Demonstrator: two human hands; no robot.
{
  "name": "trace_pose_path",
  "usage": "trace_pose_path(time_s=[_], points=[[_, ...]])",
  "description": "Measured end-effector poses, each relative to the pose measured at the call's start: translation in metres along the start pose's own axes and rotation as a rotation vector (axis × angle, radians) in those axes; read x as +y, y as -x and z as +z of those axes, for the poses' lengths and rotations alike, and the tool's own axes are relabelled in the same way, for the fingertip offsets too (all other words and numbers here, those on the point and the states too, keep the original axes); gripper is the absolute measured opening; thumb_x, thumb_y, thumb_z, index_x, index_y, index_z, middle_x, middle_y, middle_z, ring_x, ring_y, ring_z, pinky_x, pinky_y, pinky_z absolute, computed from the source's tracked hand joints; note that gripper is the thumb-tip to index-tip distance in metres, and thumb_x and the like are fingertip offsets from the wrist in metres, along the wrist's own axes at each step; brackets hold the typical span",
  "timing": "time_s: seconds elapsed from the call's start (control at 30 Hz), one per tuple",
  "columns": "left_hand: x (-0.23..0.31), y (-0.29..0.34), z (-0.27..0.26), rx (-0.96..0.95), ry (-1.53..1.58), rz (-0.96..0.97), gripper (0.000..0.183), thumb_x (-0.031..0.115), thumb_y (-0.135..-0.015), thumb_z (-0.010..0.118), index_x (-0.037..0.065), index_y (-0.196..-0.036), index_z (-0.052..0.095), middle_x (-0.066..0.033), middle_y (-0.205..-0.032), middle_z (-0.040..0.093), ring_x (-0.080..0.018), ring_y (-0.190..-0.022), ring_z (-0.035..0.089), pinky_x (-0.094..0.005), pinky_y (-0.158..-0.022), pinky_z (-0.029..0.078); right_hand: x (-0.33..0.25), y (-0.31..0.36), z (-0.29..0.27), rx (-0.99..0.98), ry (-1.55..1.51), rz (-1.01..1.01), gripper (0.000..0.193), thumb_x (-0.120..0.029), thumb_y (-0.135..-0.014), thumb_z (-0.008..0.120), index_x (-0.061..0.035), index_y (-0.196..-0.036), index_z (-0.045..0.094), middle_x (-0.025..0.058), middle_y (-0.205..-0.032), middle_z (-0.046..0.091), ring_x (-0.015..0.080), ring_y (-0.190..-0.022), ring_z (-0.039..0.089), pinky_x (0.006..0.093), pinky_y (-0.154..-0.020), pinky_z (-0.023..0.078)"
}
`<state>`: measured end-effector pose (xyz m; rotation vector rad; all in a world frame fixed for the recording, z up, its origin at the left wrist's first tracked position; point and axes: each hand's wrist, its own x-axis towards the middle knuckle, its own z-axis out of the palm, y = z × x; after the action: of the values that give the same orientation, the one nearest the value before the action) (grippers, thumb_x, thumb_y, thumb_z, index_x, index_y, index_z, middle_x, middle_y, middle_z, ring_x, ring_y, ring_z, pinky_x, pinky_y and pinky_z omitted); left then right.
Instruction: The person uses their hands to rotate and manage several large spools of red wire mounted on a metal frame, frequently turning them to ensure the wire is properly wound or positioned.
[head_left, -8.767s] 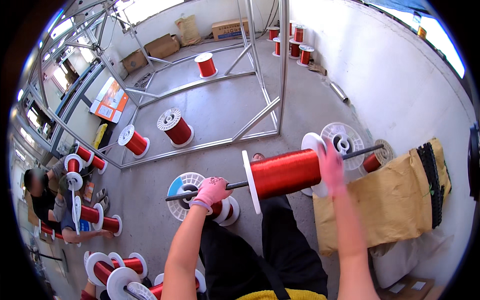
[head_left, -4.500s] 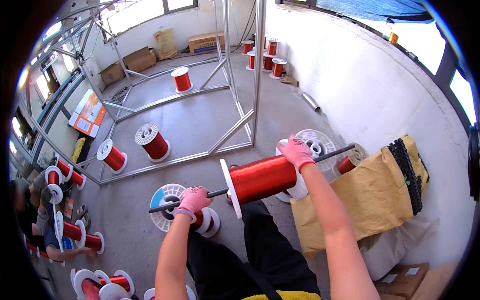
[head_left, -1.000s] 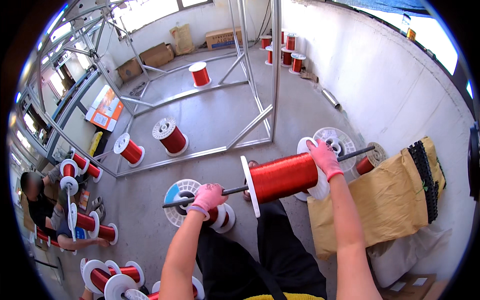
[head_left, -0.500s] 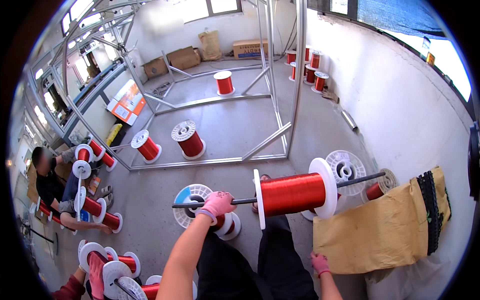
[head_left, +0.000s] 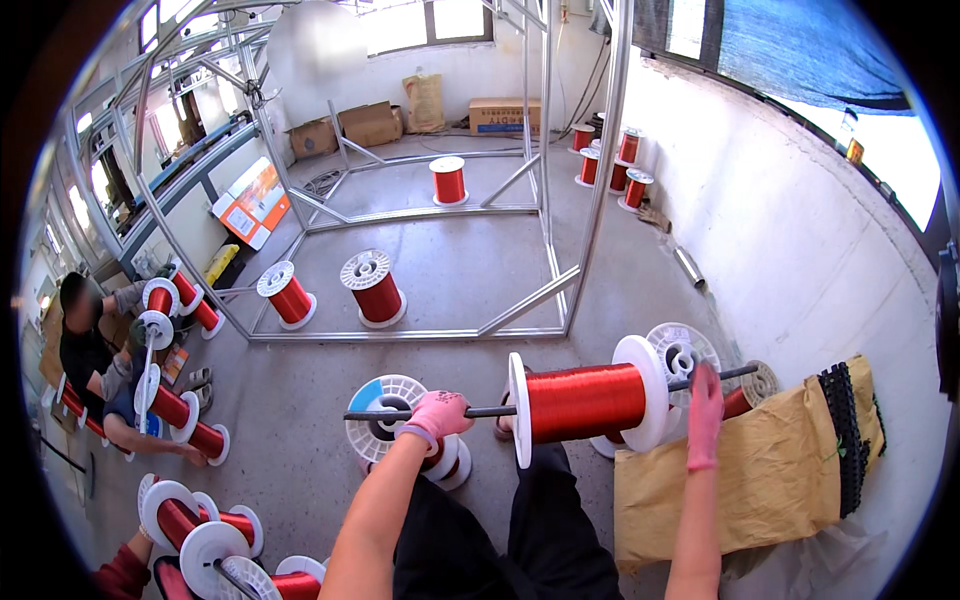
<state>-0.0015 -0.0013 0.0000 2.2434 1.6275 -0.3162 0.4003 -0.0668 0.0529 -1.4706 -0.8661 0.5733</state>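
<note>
A dark metal rod [head_left: 490, 411] runs level across my front, through the core of a white-flanged spool of red wire [head_left: 585, 402]. My left hand [head_left: 440, 413], in a pink glove, is wrapped round the rod left of the spool. On the spool's other side my right hand [head_left: 705, 410], also gloved in pink, closes on the rod near its right end; some of its fingers are hidden. Beneath the rod's left end stands a spool with a ribbed white flange [head_left: 405, 388]. Another white spool [head_left: 680, 340] stands behind the right end.
A brown paper sack [head_left: 730, 510] with a black toothed strip [head_left: 848, 440] lies at my right. Ahead, a metal frame [head_left: 450, 334] surrounds a red spool [head_left: 372, 290] and others. Several spools stand by the right wall. A co-worker [head_left: 90, 350] sits at left among spools; another person's sleeve [head_left: 125, 570] shows lower left.
My right hand has risen from beside the paper sack to the rod's right end and closed on it. My left hand keeps its hold. The spool sits slightly lower in view.
</note>
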Motion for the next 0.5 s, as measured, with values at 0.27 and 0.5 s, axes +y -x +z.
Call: trace_pose_path(time_s=[0.27, 0.5], points=[[-0.008, 0.002, 0.006, 0.095, 0.037, 0.079, 0.026, 0.028, -0.075, 0.053, 0.010, -0.085, 0.070, -0.0141, -0.087, 0.067, -0.0314, -0.083, 0.065, -0.0408, -0.075, 0.052, 0.032, -0.066, 0.071, -0.407, 1.031, -0.149, 0.066, -0.045, -0.087, 0.053, 0.0002, -0.133, 0.038, 0.0237, -0.125, 0.050, 0.0400, -0.118, 0.044, 0.0430, -0.098, 0.036], [-0.007, 0.004, 0.017, 0.160, 0.005, 0.067, 0.024, 0.027, -0.075, 0.059, 0.015, -0.091, 0.071, -0.0072, -0.093, 0.068, -0.0238, -0.091, 0.065, -0.0372, -0.075, 0.052, 0.057, -0.094, 0.057, -0.534, 0.792, -0.151, 0.038, -0.024, -0.093, 0.048, -0.0001, -0.122, 0.052, 0.0244, -0.107, 0.057, 0.0353, -0.100, 0.053, 0.0412, -0.090, 0.041]])
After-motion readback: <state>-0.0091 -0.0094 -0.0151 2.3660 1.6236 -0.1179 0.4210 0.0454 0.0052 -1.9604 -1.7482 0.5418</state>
